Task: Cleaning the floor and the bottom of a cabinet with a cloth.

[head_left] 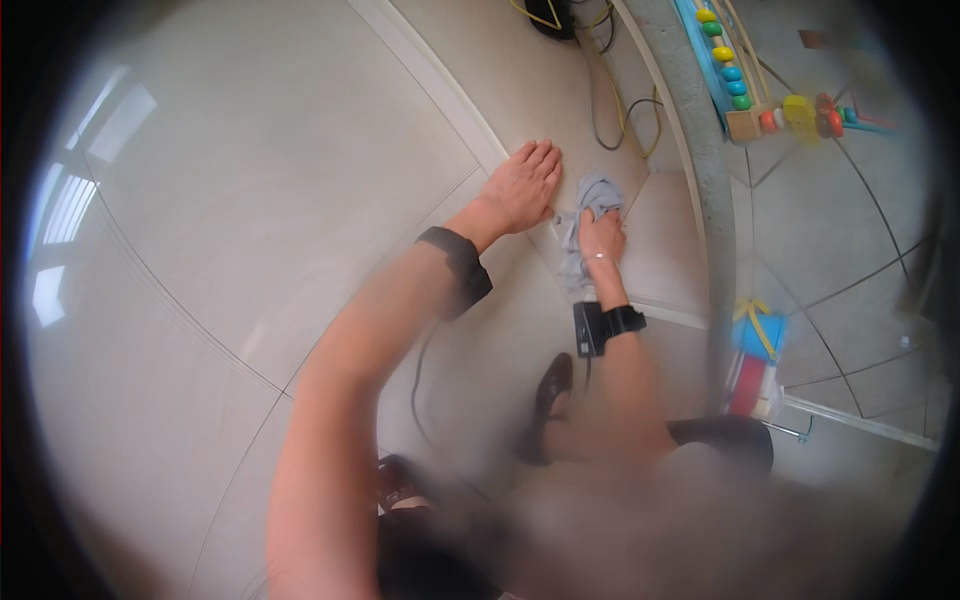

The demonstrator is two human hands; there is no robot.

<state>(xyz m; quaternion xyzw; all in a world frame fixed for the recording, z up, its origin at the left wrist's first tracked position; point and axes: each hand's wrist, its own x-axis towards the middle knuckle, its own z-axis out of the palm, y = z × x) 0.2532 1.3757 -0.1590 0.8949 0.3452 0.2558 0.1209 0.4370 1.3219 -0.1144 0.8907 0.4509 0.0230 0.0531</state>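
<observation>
Cloth (583, 215): grey, crumpled, lying on the pale tiled floor (250, 200) where a light border strip (440, 85) runs across the tiles; your right hand (601, 240) presses down on its middle, fingers curled and gripping the fabric, seemingly so that it moves with the palm rather than slipping; one loose end trails back toward your wrist.
Left hand (522, 188): flat on the floor just beside the cloth, fingers spread and released, grasping nothing; it looks set there as a prop for your weight while you lean forward.
Wrists: a dark band on each.
Floor: glossy, reflecting window light at the left edge; grout lines curve with the lens.
Room: cables (610, 110) lie beyond the cloth; a grey post or rail (700, 140) stands to the right; a toy with coloured beads (750, 70) sits further off; a blue and red item (755, 360) rests near the post's foot, too blurred to name.
</observation>
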